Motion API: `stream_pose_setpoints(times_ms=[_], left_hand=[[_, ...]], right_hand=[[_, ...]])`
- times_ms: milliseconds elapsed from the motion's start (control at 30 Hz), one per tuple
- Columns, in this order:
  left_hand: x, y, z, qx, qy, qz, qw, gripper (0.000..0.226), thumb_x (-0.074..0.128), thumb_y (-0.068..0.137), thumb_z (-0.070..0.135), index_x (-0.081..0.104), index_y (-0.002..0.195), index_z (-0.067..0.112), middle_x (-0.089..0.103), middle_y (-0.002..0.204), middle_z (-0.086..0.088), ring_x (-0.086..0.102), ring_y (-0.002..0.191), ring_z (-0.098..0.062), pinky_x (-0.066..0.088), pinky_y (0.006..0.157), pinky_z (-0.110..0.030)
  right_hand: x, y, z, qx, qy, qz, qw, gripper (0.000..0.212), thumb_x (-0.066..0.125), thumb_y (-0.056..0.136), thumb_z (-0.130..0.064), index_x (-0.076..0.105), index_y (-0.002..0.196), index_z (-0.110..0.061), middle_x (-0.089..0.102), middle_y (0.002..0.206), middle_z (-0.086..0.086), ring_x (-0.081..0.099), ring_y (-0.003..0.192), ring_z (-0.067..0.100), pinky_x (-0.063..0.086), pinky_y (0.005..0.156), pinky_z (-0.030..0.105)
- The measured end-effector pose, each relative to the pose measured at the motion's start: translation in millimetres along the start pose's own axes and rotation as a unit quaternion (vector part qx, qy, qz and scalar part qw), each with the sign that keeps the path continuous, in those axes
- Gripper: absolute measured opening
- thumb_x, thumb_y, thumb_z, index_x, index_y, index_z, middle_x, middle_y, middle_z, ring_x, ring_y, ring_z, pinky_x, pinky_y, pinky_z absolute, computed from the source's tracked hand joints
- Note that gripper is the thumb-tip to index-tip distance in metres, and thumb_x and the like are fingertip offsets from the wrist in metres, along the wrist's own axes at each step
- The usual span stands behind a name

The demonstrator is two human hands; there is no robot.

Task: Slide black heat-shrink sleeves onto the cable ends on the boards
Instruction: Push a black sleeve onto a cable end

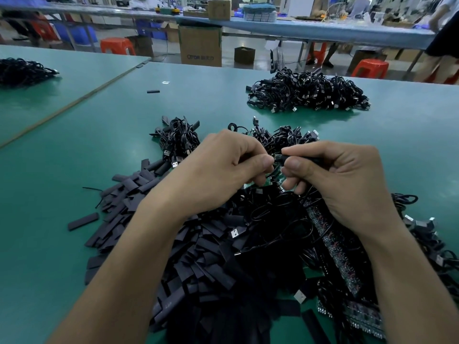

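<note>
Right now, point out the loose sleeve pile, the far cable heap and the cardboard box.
loose sleeve pile [139, 194], head view, upper part.
far cable heap [308, 91], head view, middle.
cardboard box [200, 45], head view, front face.

Black sleeve [291, 158] pinched beside small green board [263, 182], above heaped sleeves [198, 256].

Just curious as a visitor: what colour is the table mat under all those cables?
Teal green; the table mat shows clearly in the head view.

A factory assembly hall is showing here: long green table [74, 150] stretching beyond the grip, cable piles [308, 91] lying behind it, cartons [200, 45] and red stools [116, 45] standing farther back.
</note>
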State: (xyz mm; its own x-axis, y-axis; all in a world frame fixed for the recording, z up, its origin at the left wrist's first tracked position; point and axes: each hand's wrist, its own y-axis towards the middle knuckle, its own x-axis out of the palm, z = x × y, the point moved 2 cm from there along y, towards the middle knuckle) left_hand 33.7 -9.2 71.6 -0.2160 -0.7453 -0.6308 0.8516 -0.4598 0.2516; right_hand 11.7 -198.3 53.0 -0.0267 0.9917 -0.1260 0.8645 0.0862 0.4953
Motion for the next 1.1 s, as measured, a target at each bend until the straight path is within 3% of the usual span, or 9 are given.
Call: stream_pose_setpoints(times_ms=[67,133,267,367,533,700,900,1100], left_hand=[[-0.1,-0.4,-0.3,0.012,0.013,0.008,1.000,0.019,0.060,0.099,0.029,0.071,0.084,0.028,0.071,0.072,0.019,0.057,0.052,-0.004,0.050,0.053,-0.022],[-0.4,-1.4,0.6,0.022,0.028,0.010,0.999,0.020,0.059,0.100,0.029,0.072,0.085,0.026,0.069,0.070,0.018,0.048,0.045,0.001,0.036,0.046,-0.012],[-1.1,-1.4,1.7,0.031,0.049,-0.008,0.998,0.022,0.058,0.100,0.030,0.072,0.084,0.023,0.069,0.071,0.010,0.044,0.046,-0.002,0.034,0.046,-0.017],[-1.2,-1.3,1.8,0.019,0.037,-0.010,0.999,0.022,0.057,0.100,0.028,0.072,0.084,0.024,0.069,0.070,0.017,0.045,0.046,0.000,0.035,0.046,-0.015],[-0.4,-1.0,1.1,-0.015,-0.018,0.015,1.000,0.024,0.057,0.101,0.029,0.073,0.082,0.025,0.072,0.068,0.015,0.060,0.057,-0.004,0.050,0.058,-0.023],[1.5,-1.5,3.7,-0.019,-0.054,0.005,0.998,0.014,0.062,0.098,0.025,0.073,0.089,0.024,0.075,0.075,0.012,0.068,0.069,-0.002,0.056,0.071,-0.021],[2.7,-2.3,7.8,-0.001,-0.071,0.024,0.997,0.013,0.064,0.097,0.021,0.074,0.089,0.019,0.076,0.075,0.010,0.068,0.066,-0.003,0.049,0.064,-0.013],[2.3,-1.5,9.0,0.016,-0.069,0.041,0.997,0.015,0.064,0.097,0.018,0.074,0.087,0.016,0.075,0.073,0.009,0.068,0.064,-0.005,0.050,0.063,-0.016]], right_hand=[[0.0,-0.3,0.5,0.004,0.009,0.004,1.000,0.012,0.076,0.081,-0.019,0.078,0.092,-0.023,0.075,0.073,0.003,0.072,0.060,0.019,0.054,0.054,0.020],[1.0,-0.7,0.1,0.000,0.003,0.005,1.000,0.014,0.076,0.081,-0.017,0.077,0.093,-0.023,0.075,0.073,0.002,0.072,0.060,0.018,0.054,0.055,0.020],[6.1,-1.3,-3.1,-0.010,-0.021,-0.016,1.000,0.018,0.077,0.081,-0.015,0.076,0.097,-0.022,0.077,0.078,-0.003,0.073,0.064,0.017,0.056,0.058,0.021],[8.9,-1.3,-4.1,-0.003,-0.022,-0.010,1.000,0.022,0.077,0.078,-0.020,0.075,0.100,-0.021,0.077,0.079,-0.004,0.073,0.063,0.016,0.056,0.058,0.021],[5.8,0.2,-5.4,-0.003,-0.037,0.104,0.994,0.041,0.083,0.078,-0.017,0.067,0.116,-0.024,0.077,0.081,-0.002,0.073,0.064,0.016,0.056,0.057,0.020],[12.9,0.2,-5.7,-0.017,-0.009,0.186,0.982,0.023,0.078,0.085,-0.009,0.070,0.103,-0.020,0.077,0.081,-0.003,0.074,0.066,0.014,0.057,0.061,0.020],[25.1,0.9,-8.4,-0.036,0.011,0.197,0.980,0.023,0.071,0.092,-0.011,0.071,0.111,-0.024,0.078,0.086,-0.010,0.074,0.072,0.012,0.057,0.064,0.019],[28.5,2.3,-8.6,-0.036,0.029,0.201,0.979,0.024,0.070,0.091,-0.011,0.072,0.109,-0.027,0.078,0.086,-0.008,0.075,0.075,0.016,0.058,0.064,0.022]])
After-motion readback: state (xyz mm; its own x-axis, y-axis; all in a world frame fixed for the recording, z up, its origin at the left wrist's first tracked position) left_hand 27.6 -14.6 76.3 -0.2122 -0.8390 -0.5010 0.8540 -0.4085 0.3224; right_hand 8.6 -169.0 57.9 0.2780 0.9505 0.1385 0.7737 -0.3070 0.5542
